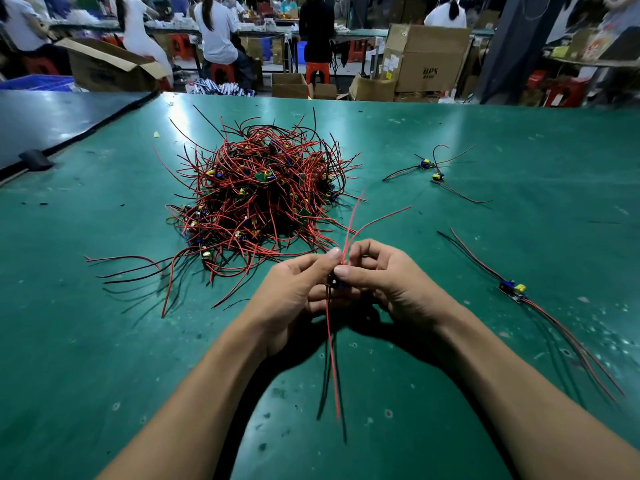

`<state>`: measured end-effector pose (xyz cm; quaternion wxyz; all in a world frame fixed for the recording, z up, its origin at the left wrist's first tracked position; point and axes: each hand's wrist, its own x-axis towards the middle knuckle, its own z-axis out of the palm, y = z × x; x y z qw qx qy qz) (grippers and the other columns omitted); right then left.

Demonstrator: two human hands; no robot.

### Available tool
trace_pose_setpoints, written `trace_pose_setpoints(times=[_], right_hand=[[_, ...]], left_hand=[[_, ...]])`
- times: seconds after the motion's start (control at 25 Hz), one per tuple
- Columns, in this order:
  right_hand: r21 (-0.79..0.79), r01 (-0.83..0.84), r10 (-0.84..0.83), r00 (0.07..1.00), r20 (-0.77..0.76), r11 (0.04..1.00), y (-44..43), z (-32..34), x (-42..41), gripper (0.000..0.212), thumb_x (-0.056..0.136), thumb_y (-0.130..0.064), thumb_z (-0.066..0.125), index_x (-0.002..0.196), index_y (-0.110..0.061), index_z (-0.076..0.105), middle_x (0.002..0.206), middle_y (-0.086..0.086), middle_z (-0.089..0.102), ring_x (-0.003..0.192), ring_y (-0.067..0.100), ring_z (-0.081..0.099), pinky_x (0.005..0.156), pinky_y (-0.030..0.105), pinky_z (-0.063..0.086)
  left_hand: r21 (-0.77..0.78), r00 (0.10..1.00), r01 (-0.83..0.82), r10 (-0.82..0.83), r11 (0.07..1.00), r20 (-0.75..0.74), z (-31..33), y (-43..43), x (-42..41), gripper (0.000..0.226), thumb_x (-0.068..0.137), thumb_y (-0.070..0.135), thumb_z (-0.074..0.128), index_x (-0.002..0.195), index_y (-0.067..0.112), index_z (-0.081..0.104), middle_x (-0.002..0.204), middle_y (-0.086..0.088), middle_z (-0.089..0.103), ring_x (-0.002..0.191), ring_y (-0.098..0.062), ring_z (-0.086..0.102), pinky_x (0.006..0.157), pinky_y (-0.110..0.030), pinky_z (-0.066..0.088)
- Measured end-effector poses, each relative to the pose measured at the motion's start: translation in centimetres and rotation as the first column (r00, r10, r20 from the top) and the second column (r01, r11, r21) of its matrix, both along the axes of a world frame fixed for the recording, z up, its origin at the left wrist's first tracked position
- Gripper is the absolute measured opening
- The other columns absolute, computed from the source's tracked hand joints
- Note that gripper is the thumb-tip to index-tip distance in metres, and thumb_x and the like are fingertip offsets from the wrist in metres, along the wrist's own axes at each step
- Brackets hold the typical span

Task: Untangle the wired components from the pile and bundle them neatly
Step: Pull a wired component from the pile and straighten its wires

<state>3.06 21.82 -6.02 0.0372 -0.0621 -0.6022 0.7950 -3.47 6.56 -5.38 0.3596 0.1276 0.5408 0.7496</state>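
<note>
Green table (pixel 104 341) fills my view; beyond my left hand (pixel 291 296) sits the wire pile (pixel 263 195). That hand and my right hand (pixel 391 282) pinch one wired part (pixel 335 283) between them; a loose part (pixel 512 291) lies right of my right hand.
</note>
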Motion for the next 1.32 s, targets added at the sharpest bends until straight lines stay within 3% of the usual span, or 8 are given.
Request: trace_pose_setpoints(times=[0.12, 0.24, 0.4, 0.56, 0.8, 0.92, 1.12, 1.32], right_hand=[[0.003, -0.011, 0.011, 1.0, 0.004, 1.0, 0.0, 0.1, 0.2, 0.033, 0.068, -0.016, 0.087, 0.095, -0.018, 0.067, 0.086, 0.006, 0.07, 0.071, 0.017, 0.065, 0.065, 0.027, 0.053], [0.0, 0.005, -0.005, 1.0, 0.003, 1.0, -0.2, 0.1, 0.1, 0.034, 0.075, -0.024, 0.084, 0.105, -0.015, 0.07, 0.09, 0.006, 0.071, 0.07, 0.016, 0.064, 0.065, 0.028, 0.054], [-0.005, 0.087, -0.087, 0.996, 0.028, 0.996, -0.1, -0.2, 0.1, 0.028, 0.082, -0.034, 0.075, 0.105, -0.018, 0.075, 0.071, 0.001, 0.052, 0.053, 0.011, 0.036, 0.056, 0.024, 0.03], [0.07, 0.139, -0.143, 0.988, 0.051, 0.988, 0.1, -0.1, 0.3, 0.034, 0.074, -0.04, 0.081, 0.095, -0.013, 0.075, 0.062, 0.0, 0.045, 0.043, 0.007, 0.031, 0.045, 0.02, 0.022], [0.008, 0.115, -0.116, 0.992, 0.054, 0.993, -0.2, 0.1, 0.3, 0.012, 0.085, -0.026, 0.078, 0.081, -0.018, 0.07, 0.06, 0.0, 0.051, 0.047, 0.013, 0.037, 0.046, 0.021, 0.037], [0.049, 0.107, -0.109, 0.993, 0.041, 0.993, -0.5, 0.1, 0.4, 0.015, 0.085, -0.024, 0.078, 0.087, -0.015, 0.067, 0.071, 0.007, 0.056, 0.063, 0.022, 0.042, 0.056, 0.029, 0.04], [0.108, 0.168, -0.176, 0.982, 0.07, 0.98, -0.6, 0.0, 0.1, 0.016, 0.092, -0.027, 0.071, 0.087, -0.016, 0.061, 0.06, 0.004, 0.051, 0.047, 0.018, 0.042, 0.04, 0.023, 0.032], [0.017, 0.135, -0.135, 0.989, 0.062, 0.991, -0.5, -0.1, 0.1, 0.007, 0.088, -0.025, 0.075, 0.085, -0.02, 0.072, 0.068, 0.007, 0.057, 0.049, 0.016, 0.046, 0.043, 0.023, 0.036]], left_hand=[[0.029, 1.0, 0.006, -0.006, 1.0, 0.005, 0.0, -0.3, 0.1, 0.031, 0.08, 0.027, 0.07, 0.1, 0.003, 0.068, 0.088, -0.02, 0.069, 0.07, -0.027, 0.07, 0.076, -0.04, 0.058], [0.037, 1.0, -0.017, 0.016, 0.999, 0.018, 0.2, -0.3, 0.2, 0.03, 0.079, 0.022, 0.071, 0.102, 0.004, 0.07, 0.085, -0.019, 0.07, 0.064, -0.025, 0.069, 0.064, -0.034, 0.059], [-0.008, 1.0, -0.011, 0.011, 1.0, -0.025, 0.1, -0.3, 0.4, 0.027, 0.08, 0.017, 0.069, 0.103, 0.003, 0.067, 0.079, -0.019, 0.071, 0.063, -0.028, 0.072, 0.059, -0.03, 0.06], [-0.062, 0.988, -0.002, -0.008, 0.998, -0.152, -0.2, -0.1, 0.6, 0.011, 0.085, 0.013, 0.066, 0.093, 0.005, 0.068, 0.079, -0.016, 0.07, 0.066, -0.028, 0.072, 0.064, -0.031, 0.058], [-0.112, 0.957, -0.049, 0.015, 0.992, -0.289, -0.3, 0.5, 1.2, 0.009, 0.091, 0.003, 0.061, 0.086, -0.003, 0.066, 0.069, -0.012, 0.067, 0.056, -0.026, 0.067, 0.049, -0.026, 0.053], [-0.12, 0.937, -0.109, 0.062, 0.987, -0.343, -0.5, 0.8, 1.4, 0.012, 0.091, 0.002, 0.061, 0.085, -0.007, 0.066, 0.069, -0.011, 0.067, 0.055, -0.024, 0.065, 0.053, -0.029, 0.056], [-0.111, 0.941, -0.145, 0.102, 0.983, -0.323, -0.3, 1.0, 1.8, 0.012, 0.093, 0.005, 0.059, 0.084, -0.002, 0.064, 0.068, -0.008, 0.067, 0.056, -0.023, 0.063, 0.068, -0.043, 0.055], [-0.096, 0.964, -0.123, 0.096, 0.988, -0.248, 0.2, 0.6, 1.8, 0.013, 0.094, 0.004, 0.056, 0.083, -0.001, 0.061, 0.067, -0.014, 0.063, 0.049, -0.022, 0.061, 0.049, -0.033, 0.056]])
